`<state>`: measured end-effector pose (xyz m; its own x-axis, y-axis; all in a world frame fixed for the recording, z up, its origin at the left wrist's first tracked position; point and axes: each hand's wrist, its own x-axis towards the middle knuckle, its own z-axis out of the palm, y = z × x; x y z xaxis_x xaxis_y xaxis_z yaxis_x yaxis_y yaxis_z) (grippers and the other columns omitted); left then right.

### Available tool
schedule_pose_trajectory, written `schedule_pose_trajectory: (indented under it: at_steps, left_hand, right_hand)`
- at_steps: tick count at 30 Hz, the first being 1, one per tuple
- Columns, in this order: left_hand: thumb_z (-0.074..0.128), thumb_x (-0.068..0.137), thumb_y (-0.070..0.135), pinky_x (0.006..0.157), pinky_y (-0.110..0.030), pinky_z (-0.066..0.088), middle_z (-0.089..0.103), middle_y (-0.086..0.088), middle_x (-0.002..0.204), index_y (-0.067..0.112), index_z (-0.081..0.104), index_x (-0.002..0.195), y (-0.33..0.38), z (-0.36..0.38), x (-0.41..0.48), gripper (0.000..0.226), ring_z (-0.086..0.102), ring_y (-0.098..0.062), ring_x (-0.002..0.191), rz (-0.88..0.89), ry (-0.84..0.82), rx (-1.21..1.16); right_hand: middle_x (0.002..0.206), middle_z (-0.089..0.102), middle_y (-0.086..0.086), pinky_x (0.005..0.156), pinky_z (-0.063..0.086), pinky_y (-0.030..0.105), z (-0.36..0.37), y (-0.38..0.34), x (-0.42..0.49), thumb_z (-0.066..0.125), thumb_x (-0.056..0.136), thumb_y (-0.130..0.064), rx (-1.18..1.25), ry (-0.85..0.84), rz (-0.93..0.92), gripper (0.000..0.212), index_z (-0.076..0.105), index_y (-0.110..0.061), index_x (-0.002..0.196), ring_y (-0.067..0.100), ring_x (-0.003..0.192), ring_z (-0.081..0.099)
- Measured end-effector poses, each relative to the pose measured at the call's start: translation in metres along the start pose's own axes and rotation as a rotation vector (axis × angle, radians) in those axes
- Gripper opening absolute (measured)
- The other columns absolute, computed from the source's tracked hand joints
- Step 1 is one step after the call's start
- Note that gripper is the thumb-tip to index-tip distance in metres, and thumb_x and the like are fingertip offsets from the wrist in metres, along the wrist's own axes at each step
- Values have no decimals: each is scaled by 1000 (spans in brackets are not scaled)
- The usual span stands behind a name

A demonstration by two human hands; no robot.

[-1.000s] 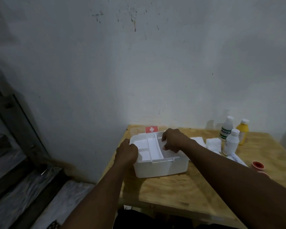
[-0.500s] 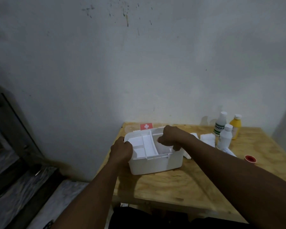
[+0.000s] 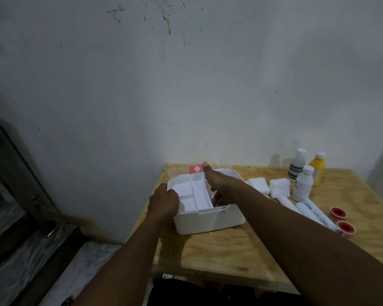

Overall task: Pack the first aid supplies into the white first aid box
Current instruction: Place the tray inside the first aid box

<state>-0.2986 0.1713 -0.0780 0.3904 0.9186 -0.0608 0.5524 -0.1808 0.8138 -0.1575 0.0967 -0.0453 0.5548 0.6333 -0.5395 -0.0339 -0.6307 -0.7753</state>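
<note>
**A:** What has just changed?

**B:** The right hand (image 3: 217, 184) has shifted. A second ago it rested curled on the divided tray (image 3: 192, 195) inside the white first aid box (image 3: 208, 219). Now its thumb points up toward the lid's red cross label (image 3: 195, 169), and its fingers reach down into the open well to the right of the tray. I cannot tell whether they pinch anything there.

**A:** And the left hand (image 3: 164, 203)?

**B:** It stays curled tight over the box's left rim, as before, steadying it.

**A:** Where is the box?

**B:** At the back left corner of the wooden worktop (image 3: 241, 257), lid open against the wall.

**A:** What does that mean for the packing?

**B:** It looks barely begun. The tray compartments appear empty, and the supplies all lie outside, toward the back right edge: two gauze pads (image 3: 260, 184), rolled bandages (image 3: 305, 206), two white bottles (image 3: 303, 183), a yellow bottle (image 3: 317, 168) and two red tape rolls (image 3: 338, 212). My guess is that the tray is being lifted or adjusted to open up the space beneath.

**A:** Anything else different from earlier?

**B:** The view has tilted down slightly, so the second tape roll, near the right edge, now shows.
</note>
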Motion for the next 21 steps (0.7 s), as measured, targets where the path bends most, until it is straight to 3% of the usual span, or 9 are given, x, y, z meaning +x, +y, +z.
schedule_pose_trajectory:
  at_steps: [3,9,13,21]
  left_hand:
    - [32,99,20,86,-39,49,55,-15,133,13,45,139,1,1,0,43,49,-24,100,6,-1,-4]
    - [32,101,19,79,-36,46,55,-15,133,12,45,140,0,1,0,42,47,-22,97,7,19,-11]
    - [31,101,19,80,-34,42,53,-15,137,11,43,142,1,1,0,43,49,-24,103,8,17,-11]
    - [32,102,20,78,-35,45,55,-14,133,13,44,141,-1,2,1,42,48,-21,97,14,21,-27]
  right_hand:
    - [130,58,23,104,47,46,12,-3,10,19,79,-87,38,-18,-8,102,42,-8,141,38,114,60]
    - [104,68,14,83,54,35,25,-7,12,20,85,-81,148,-55,-63,88,52,-12,129,27,91,66]
    - [111,68,16,82,52,38,18,-5,14,21,84,-82,160,-63,-34,90,53,-11,128,29,96,65]
    - [122,65,14,101,45,40,19,0,23,25,87,-78,102,-56,-63,83,53,-15,133,29,108,62]
